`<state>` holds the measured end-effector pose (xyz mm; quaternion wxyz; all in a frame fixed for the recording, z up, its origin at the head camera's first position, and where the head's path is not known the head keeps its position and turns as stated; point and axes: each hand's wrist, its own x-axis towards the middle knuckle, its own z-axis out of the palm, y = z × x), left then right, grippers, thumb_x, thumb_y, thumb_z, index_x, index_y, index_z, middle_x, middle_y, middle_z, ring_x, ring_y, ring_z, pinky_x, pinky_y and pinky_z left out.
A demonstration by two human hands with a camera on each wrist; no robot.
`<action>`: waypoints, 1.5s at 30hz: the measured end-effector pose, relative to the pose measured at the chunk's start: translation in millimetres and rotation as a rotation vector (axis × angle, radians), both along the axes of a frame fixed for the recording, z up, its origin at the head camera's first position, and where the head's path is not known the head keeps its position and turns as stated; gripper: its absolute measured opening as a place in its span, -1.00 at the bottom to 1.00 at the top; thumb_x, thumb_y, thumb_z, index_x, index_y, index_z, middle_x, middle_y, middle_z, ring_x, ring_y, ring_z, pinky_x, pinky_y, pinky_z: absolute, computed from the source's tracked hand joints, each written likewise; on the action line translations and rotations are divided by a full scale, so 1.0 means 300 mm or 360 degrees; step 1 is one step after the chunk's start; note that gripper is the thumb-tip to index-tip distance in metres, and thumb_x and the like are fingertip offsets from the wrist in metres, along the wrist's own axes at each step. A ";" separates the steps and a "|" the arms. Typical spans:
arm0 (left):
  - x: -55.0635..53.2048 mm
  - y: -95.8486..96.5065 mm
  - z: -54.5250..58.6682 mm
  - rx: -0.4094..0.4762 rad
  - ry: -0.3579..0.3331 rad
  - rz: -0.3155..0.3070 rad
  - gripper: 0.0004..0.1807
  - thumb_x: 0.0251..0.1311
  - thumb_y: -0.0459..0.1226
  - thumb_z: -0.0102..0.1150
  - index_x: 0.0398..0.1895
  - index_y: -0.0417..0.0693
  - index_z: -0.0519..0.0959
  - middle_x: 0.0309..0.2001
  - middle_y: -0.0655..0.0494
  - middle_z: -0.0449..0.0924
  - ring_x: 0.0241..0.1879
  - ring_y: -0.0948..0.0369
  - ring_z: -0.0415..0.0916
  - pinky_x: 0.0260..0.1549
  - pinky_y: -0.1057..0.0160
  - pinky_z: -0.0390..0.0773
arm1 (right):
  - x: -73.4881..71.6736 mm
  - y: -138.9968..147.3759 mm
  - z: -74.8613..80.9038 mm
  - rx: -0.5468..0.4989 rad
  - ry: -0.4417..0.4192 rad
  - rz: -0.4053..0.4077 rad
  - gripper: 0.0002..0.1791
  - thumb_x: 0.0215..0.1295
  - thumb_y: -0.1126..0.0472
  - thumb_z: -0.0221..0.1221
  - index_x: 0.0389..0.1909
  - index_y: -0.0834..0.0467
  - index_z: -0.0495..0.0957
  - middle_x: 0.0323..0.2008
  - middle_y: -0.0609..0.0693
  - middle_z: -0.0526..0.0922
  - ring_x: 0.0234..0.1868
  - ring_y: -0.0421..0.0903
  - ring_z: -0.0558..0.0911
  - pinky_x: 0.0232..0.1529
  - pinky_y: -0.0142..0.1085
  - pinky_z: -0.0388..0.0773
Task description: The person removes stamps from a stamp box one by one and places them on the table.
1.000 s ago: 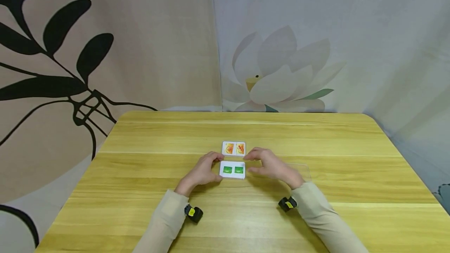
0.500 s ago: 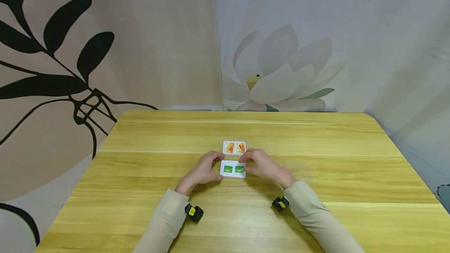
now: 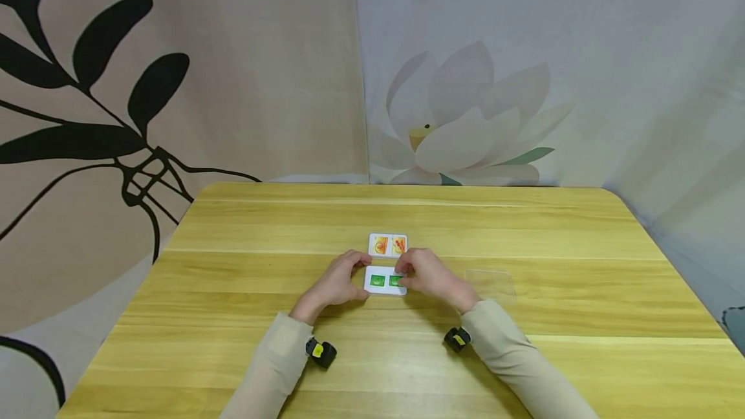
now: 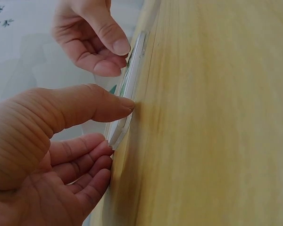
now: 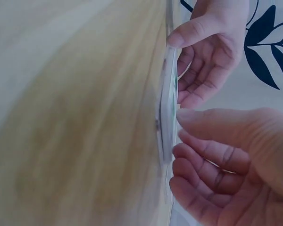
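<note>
Nearest my hands is a flat white card box [image 3: 384, 289] with two green pictures on its face, lying on the table. My left hand [image 3: 333, 284] holds its left end, thumb at the near edge and fingers at the far corner; in the left wrist view the thumb [image 4: 118, 107] rests along the box's side. My right hand [image 3: 432, 275] is over the box's right end, partly covering the right green picture. The right thumb [image 5: 193, 117] is at the face, other fingers loosely bent, with nothing visible between them.
Just beyond lies a similar white box [image 3: 388, 255] with two orange pictures. A clear plastic lid [image 3: 495, 284] lies to the right, near my right wrist. The wooden table [image 3: 291, 225] ends at a patterned curtain [image 3: 279, 83] at the back.
My right hand has moved left from beside the box onto its right end, and its thumb and fingers have drawn closer together. My left hand has stayed in place.
</note>
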<state>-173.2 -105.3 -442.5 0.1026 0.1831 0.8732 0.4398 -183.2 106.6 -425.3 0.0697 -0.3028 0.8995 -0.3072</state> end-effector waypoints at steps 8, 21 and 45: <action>-0.001 -0.003 -0.006 -0.0009 0.0022 -0.0017 -0.36 -0.25 -0.53 0.40 0.04 -0.33 0.44 -0.01 -0.07 0.46 0.04 0.00 0.39 0.11 0.05 0.39 | -0.004 -0.010 -0.004 0.0041 0.0010 -0.0037 -0.87 -0.01 0.44 0.34 -0.43 0.28 0.58 -0.46 0.00 0.58 -0.43 -0.20 0.49 -0.40 -0.46 0.47; 0.000 -0.004 -0.009 -0.0016 0.0029 -0.0013 -0.36 -0.27 -0.53 0.40 0.04 -0.32 0.45 -0.01 -0.06 0.46 0.04 0.01 0.40 0.11 0.07 0.39 | -0.007 -0.030 0.017 0.0108 -0.0088 -0.0139 -0.89 -0.04 0.46 0.34 -0.52 0.27 0.59 -0.53 0.00 0.58 -0.50 -0.20 0.47 -0.47 -0.44 0.46; 0.004 -0.001 -0.002 -0.0020 0.0019 -0.0006 -0.35 -0.27 -0.53 0.38 0.05 -0.31 0.44 0.00 -0.06 0.46 0.04 -0.01 0.38 0.11 0.03 0.38 | -0.008 -0.042 0.026 0.0123 -0.0166 -0.0219 -0.82 -0.06 0.50 0.31 -0.56 0.23 0.52 -0.57 -0.05 0.49 -0.51 -0.17 0.43 -0.50 -0.42 0.41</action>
